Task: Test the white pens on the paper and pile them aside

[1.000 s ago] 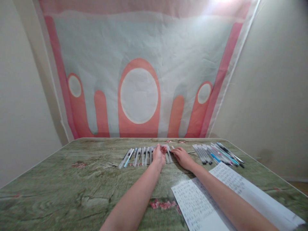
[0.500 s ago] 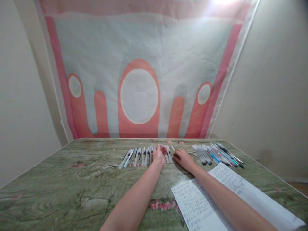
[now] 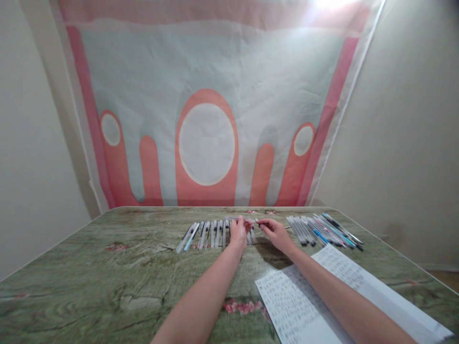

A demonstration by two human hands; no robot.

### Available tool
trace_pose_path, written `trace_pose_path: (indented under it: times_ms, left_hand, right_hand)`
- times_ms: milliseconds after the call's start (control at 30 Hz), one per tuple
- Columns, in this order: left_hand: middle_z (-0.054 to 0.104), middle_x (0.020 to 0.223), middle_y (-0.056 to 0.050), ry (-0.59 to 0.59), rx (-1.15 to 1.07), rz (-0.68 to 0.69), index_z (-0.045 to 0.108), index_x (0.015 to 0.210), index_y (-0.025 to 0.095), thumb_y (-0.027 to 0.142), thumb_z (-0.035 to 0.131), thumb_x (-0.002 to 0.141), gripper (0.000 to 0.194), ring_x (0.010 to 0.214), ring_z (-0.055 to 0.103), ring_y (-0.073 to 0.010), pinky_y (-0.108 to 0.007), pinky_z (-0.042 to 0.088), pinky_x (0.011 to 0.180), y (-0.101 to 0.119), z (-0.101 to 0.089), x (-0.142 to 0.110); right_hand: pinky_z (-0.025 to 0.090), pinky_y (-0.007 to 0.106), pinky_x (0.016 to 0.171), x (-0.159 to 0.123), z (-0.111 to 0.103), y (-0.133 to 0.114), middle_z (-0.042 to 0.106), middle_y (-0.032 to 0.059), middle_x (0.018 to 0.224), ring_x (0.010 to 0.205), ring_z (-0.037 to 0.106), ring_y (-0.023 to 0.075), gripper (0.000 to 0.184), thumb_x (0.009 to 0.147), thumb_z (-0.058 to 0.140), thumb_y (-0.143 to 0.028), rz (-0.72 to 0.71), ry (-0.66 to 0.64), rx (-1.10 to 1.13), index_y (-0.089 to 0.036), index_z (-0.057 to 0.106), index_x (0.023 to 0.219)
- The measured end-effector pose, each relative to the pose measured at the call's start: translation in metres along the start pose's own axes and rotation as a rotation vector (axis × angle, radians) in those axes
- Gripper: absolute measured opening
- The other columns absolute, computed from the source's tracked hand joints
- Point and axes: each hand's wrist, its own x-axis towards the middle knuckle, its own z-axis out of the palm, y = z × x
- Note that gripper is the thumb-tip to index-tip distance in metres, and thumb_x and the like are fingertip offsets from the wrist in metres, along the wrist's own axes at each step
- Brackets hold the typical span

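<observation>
Over a row of clear pens [image 3: 215, 234] on the table, my left hand [image 3: 239, 232] is closed around a clear pen [image 3: 230, 218] that shows partly behind the fingers. Just to its right, my right hand [image 3: 275, 234] pinches a small pen cap [image 3: 257, 221], light with a dark part, between thumb and fingertips. The two hands are close together but apart. Part of the row lies hidden behind my left hand. Black parts show on several of the pens in it.
To the right lies a pile of pens [image 3: 322, 230], clear, blue and black. Sheets of paper with handwriting [image 3: 294, 306] lie beneath my right forearm. The wood-patterned table [image 3: 89, 291] ends at a printed backdrop [image 3: 208, 143].
My right hand has risen slightly from the table and now pinches the small cap, which lay beside its fingers before. My left hand has shifted a little to the right, still holding the pen.
</observation>
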Motion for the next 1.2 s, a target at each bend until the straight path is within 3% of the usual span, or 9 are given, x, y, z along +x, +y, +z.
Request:
trace_pose_path:
  times_ms: [300,700,933,1200]
  left_hand:
    - [0.057,0.059,-0.001,-0.022,0.062,-0.008,0.041,0.077,0.016,0.030,0.049,0.081,0.016,0.051,0.059,-0.0098,-0.021,0.047,0.053,0.000,0.003,-0.004]
    - [0.059,0.062,-0.002,-0.036,0.105,-0.033,0.044,0.077,0.018,0.030,0.051,0.080,0.014,0.056,0.060,-0.0116,-0.025,0.048,0.060,0.001,0.006,-0.009]
    - [0.060,0.062,-0.002,-0.036,0.087,-0.028,0.042,0.076,0.018,0.028,0.049,0.081,0.013,0.056,0.060,-0.0123,-0.027,0.048,0.061,-0.001,0.007,-0.008]
    - [0.061,0.066,-0.002,-0.116,0.039,-0.037,0.042,0.077,0.017,0.026,0.051,0.080,0.013,0.060,0.061,-0.0123,-0.027,0.048,0.065,0.002,0.012,-0.013]
  right_hand:
    - [0.046,0.026,0.064,0.003,0.004,-0.007,0.061,0.0031,0.077,0.069,0.057,0.0144,0.016,0.074,0.054,-0.030,0.023,0.073,0.076,-0.017,0.058,0.083]
    - [0.048,0.030,0.067,0.002,0.003,-0.008,0.063,0.0050,0.078,0.070,0.058,0.0160,0.021,0.075,0.053,-0.034,0.037,0.111,0.024,-0.016,0.060,0.083]
    - [0.047,0.032,0.075,0.002,0.004,-0.004,0.064,0.0060,0.086,0.080,0.059,0.0172,0.022,0.075,0.053,-0.033,0.004,0.124,0.021,-0.017,0.061,0.087]
    - [0.048,0.029,0.060,-0.003,0.002,-0.012,0.064,0.0052,0.073,0.062,0.059,0.0164,0.030,0.078,0.049,-0.043,0.075,0.148,0.021,-0.017,0.060,0.087]
